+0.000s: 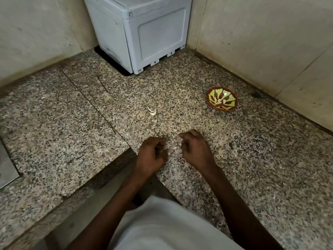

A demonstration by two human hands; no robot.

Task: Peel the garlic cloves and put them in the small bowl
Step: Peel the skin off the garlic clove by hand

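A small brown bowl (222, 99) with a yellow-green leaf pattern sits on the counter at the right, with pale pieces at its bottom. One unpeeled garlic clove (152, 111) lies alone on the counter, left of the bowl and beyond my hands. My left hand (152, 154) is curled into a fist near the counter's inner corner; whatever is inside it is hidden. My right hand (195, 150) hovers beside it, a short gap apart, with thumb and fingertips pinched together. Nothing shows clearly between them.
The speckled granite counter (252, 168) forms an L around me, with tiled walls behind and to the right. A pale grey plastic appliance (144, 33) stands in the far corner. A metal edge (5, 165) shows at the far left. A dark spot (256, 94) marks the counter near the right wall.
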